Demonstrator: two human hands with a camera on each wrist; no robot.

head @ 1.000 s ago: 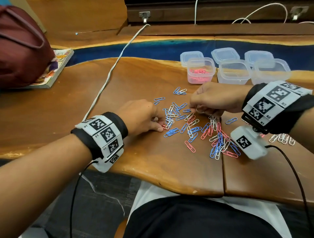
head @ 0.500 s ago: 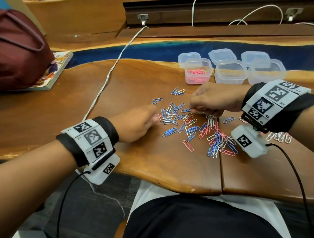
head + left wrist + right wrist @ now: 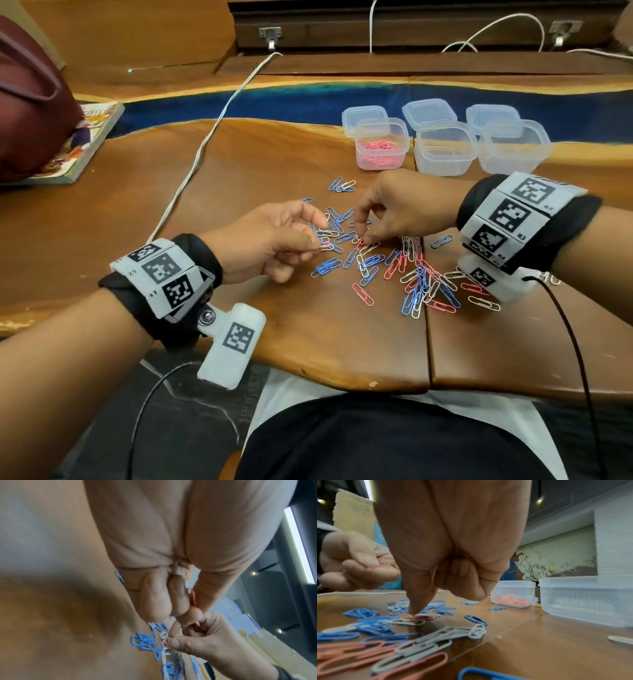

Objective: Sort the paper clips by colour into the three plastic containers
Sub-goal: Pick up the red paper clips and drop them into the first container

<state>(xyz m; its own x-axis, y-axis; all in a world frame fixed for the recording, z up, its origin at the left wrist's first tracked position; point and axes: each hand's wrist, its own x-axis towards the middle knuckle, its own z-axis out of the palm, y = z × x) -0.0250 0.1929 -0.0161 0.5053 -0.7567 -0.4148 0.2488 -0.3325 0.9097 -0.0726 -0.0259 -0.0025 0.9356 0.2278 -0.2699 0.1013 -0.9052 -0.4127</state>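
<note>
Paper clips [image 3: 387, 263], blue, white and pink, lay scattered mid-table [image 3: 325, 342], bare wood toward near edge. Left hand [image 3: 270, 240] curled, cupping pink clips. Right hand [image 3: 400, 209] fingertip pressed a pink clip [image 3: 419, 617]. Behind: pink-filled container [image 3: 382, 144], two others.

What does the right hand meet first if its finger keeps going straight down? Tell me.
Likely a pink clip in the pile: the right hand's extended finger points at it, about touching. Under it is the table.
</note>
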